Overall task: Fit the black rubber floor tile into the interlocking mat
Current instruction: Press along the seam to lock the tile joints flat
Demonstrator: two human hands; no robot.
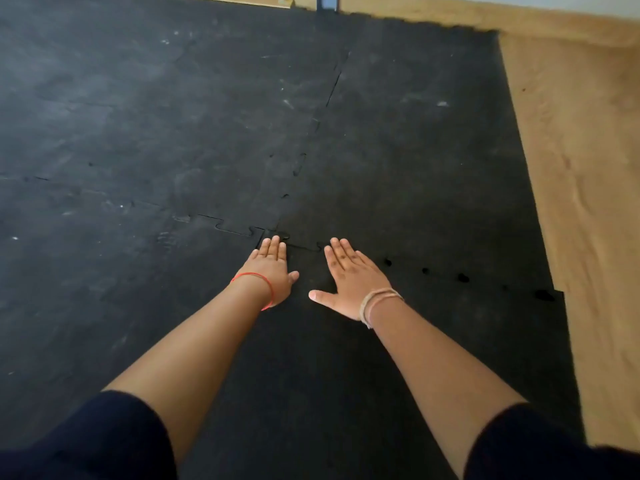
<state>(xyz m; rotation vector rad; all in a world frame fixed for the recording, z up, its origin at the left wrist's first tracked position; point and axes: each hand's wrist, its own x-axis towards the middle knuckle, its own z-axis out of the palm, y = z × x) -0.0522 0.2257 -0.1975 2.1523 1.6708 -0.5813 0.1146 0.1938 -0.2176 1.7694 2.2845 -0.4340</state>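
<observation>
The black rubber floor tile (433, 341) lies at the near right, its toothed far edge meeting the interlocking mat (138, 133) that covers the floor ahead and to the left. My left hand (272, 271) rests flat, palm down, on the tile's far left corner by the jigsaw seam. My right hand (349, 277) lies flat beside it with fingers spread, just short of the same seam. Along the seam to the right, several small dark gaps (462, 277) show between the teeth. Neither hand grips anything.
Bare wooden floor (588, 202) runs along the right side of the mat and across the far edge. A grey upright post (327, 2) stands at the far edge. The older mat tiles are scuffed and dusty grey.
</observation>
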